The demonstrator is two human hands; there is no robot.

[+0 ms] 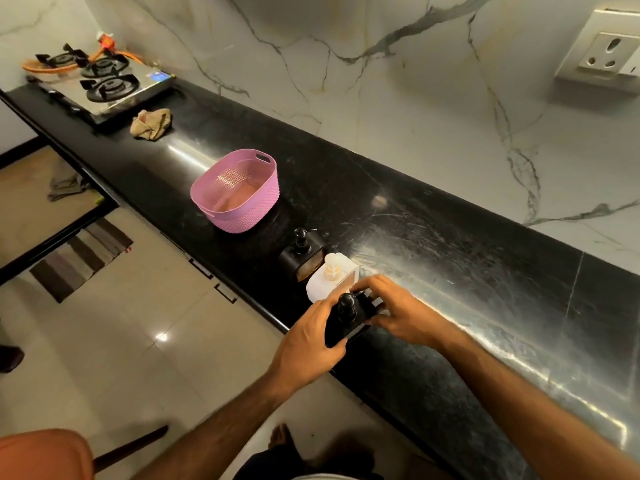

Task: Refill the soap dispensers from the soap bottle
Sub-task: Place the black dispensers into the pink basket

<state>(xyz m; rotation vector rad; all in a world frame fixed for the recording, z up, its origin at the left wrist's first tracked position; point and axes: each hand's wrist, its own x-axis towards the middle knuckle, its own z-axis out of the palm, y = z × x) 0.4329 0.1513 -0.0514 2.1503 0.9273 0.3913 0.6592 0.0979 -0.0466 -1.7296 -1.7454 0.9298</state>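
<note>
Black stone counter, running from far left to near right along a marble wall. Item one: black soap dispenser with pump top, at the counter's front edge, held between both hands. Left hand grips its near side, fingers curled round the body; right hand holds the far side, fingers curled over the top edge. Whether the base rests on the counter or is lifted clear cannot be told. Item two: white soap dispenser with pale pump, standing on the counter just beyond the hands, close to the front edge. Item three: second black dispenser, upright, touching or just beside the white one on its far side. Item four: pink perforated basket, farther along the counter, well apart from the dispensers, near the front edge. Item five: crumpled beige cloth, beyond the basket. Item six: steel gas stove with three burners at the counter's far end, orange hose behind it. Wall socket at upper right.
</note>
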